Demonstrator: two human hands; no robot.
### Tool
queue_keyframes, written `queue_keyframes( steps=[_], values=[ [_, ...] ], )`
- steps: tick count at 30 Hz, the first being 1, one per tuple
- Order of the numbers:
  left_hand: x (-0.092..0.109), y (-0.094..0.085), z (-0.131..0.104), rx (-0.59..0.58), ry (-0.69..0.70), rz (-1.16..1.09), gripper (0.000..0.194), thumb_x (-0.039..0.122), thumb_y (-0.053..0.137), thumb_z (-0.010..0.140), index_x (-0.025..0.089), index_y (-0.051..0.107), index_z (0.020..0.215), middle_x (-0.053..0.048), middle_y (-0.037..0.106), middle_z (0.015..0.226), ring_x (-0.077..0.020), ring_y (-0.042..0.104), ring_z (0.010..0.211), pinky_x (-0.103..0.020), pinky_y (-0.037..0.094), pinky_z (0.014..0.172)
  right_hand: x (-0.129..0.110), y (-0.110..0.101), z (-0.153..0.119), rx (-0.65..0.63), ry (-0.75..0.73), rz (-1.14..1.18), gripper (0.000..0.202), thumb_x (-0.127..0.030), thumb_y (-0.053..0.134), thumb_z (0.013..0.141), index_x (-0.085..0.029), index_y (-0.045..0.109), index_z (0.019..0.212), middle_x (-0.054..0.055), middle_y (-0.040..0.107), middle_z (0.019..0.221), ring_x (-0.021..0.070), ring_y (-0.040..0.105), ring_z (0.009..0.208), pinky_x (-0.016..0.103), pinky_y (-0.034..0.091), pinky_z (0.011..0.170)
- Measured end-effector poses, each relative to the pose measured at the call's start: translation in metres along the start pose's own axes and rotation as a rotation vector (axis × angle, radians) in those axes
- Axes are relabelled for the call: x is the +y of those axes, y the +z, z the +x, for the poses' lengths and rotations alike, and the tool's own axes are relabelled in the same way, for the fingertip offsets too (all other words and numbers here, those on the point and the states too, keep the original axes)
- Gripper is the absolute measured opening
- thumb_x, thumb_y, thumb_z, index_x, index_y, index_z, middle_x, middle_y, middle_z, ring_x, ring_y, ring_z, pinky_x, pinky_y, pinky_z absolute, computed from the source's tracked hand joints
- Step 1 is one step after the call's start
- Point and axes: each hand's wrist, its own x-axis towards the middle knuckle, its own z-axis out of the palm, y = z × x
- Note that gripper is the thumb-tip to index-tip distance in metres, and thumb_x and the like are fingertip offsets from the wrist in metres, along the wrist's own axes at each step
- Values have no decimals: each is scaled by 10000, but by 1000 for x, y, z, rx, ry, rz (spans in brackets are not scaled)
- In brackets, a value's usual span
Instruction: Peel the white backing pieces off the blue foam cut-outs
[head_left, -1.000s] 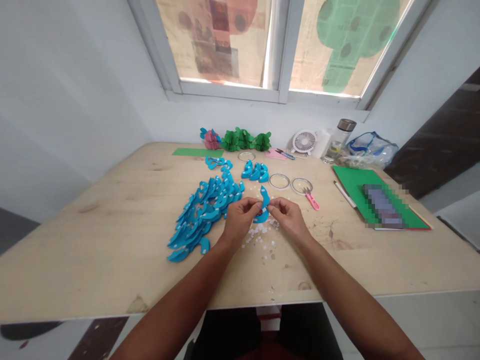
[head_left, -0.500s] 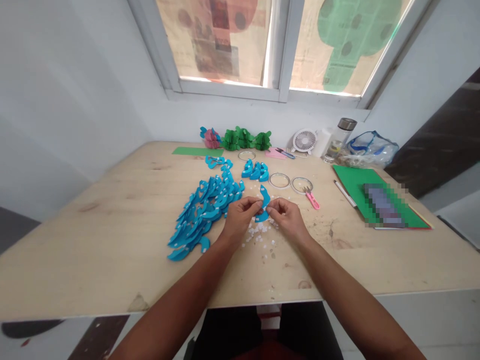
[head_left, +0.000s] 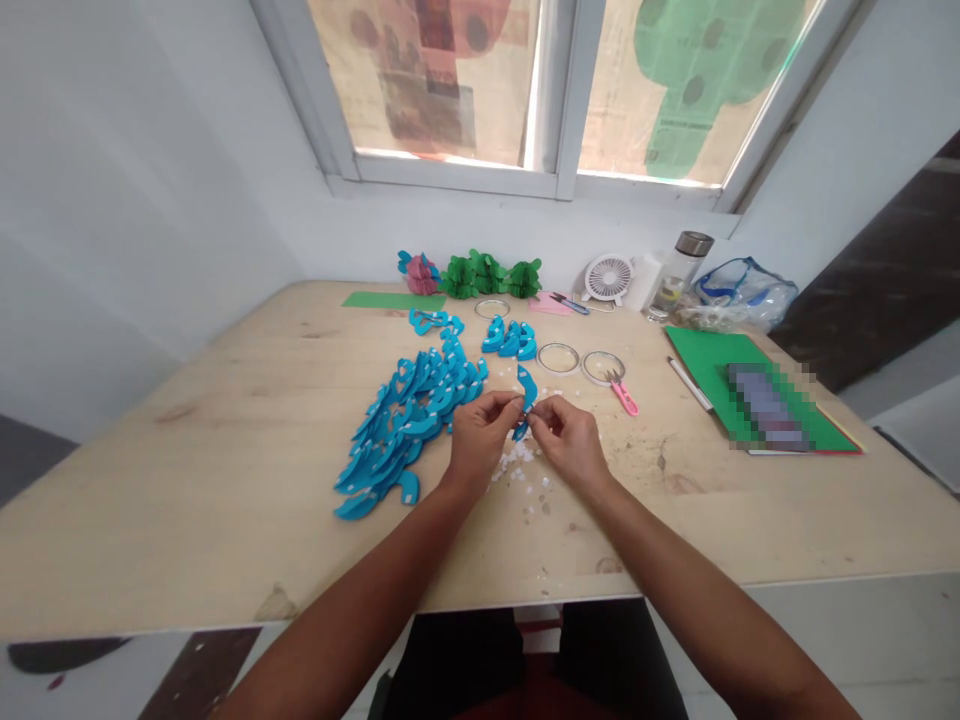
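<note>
Between my two hands, over the middle of the table, is a curved blue paper piece (head_left: 528,387) with small white patches. My left hand (head_left: 484,430) pinches its left side with thumb and forefinger. From the right, the fingertips of my right hand (head_left: 566,435) are closed on the same piece, and my fingers cover its middle. Just left lies a large heap of similar blue paper pieces (head_left: 420,415) with white patches. A smaller blue stack (head_left: 510,338) sits beyond my hands. Tiny white scraps (head_left: 519,455) are scattered beneath them.
Two tape rolls (head_left: 559,358) and pink-handled snips (head_left: 624,393) lie right of the blue stack. Green paper sheets (head_left: 720,375) carry a blurred object at the right. Along the wall stand green paper shapes (head_left: 487,273), a small white fan (head_left: 608,278) and a bottle (head_left: 681,275).
The blue piece has turned and looks narrower, its lower part now mostly edge-on. My right hand has shifted slightly left, closer to my left hand.
</note>
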Motion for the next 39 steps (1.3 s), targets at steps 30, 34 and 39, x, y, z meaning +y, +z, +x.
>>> queue_keyframes(
  steps=[30,34,39],
  values=[
    [-3,0,-1,-12,99,143,96,217,620,673,160,691,704,-11,684,690,-139,606,650,-239,488,635,6,0,3,-22,127,83,173,-330,560,723,-164,600,696,-11,572,585,103,484,517,209,370,496],
    [-4,0,-1,-15,94,146,88,222,626,668,163,690,682,-11,683,678,-142,605,641,-246,489,635,5,-1,4,-43,130,95,162,-316,547,730,-164,598,706,-8,583,595,103,485,519,210,371,500],
    [-3,0,-1,-21,112,170,103,222,616,677,162,696,702,-14,690,687,-147,615,656,-245,490,635,6,-1,5,-54,130,89,126,-265,528,723,-164,604,722,-4,596,605,107,500,525,212,378,511]
  ],
)
